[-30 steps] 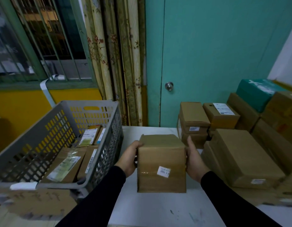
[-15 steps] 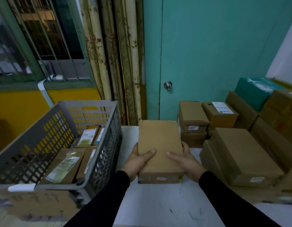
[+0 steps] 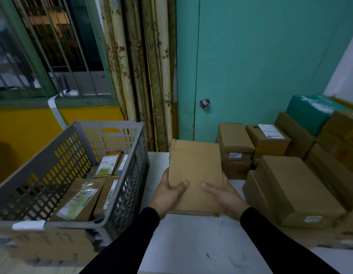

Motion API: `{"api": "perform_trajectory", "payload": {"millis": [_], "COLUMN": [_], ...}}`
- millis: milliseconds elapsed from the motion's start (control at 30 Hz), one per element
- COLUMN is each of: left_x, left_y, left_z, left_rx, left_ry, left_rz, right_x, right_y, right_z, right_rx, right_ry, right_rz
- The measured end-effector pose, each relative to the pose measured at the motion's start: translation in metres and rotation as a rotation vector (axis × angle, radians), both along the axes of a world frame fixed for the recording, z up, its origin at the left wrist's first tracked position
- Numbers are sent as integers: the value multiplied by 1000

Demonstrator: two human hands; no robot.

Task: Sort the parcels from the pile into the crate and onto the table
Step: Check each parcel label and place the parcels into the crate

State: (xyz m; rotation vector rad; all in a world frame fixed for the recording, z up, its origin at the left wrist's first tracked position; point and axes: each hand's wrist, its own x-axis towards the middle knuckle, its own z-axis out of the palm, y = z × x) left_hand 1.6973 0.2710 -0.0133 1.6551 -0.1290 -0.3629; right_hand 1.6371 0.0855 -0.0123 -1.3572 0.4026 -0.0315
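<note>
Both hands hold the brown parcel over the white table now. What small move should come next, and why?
Probably swing the parcel left toward the grey crate and lower it in. Left hand and right hand grip its near end, it is off the table, and the crate has room.

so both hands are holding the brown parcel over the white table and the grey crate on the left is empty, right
Not quite: the grey crate is not empty. The head view shows several labelled parcels lying in it. The rest stands: the left hand and right hand both hold the brown parcel over the white table, and the crate is on the left.
</note>
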Motion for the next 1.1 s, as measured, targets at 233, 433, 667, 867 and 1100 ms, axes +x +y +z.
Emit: {"api": "perform_trajectory", "payload": {"millis": [233,433,667,867,1100], "left_x": [4,2,6,3,0], "left_y": [2,5,5,6,2], "left_z": [2,6,29,17,30], "left_rx": [16,-26,-41,163,65], "left_ry": [1,59,106,-62,-153], "left_rz": [-16,23,117,39,46], "right_x": [1,-5,-6,-5,-3], "right_y": [1,-1,3,4,10], "right_z": [6,2,15,20,17], "right_rx": [-26,-101,-109,-155,-127], "right_ry": [-23,-44,-40,-75,-106], "right_rz": [12,25,-19,-63,-43]}}
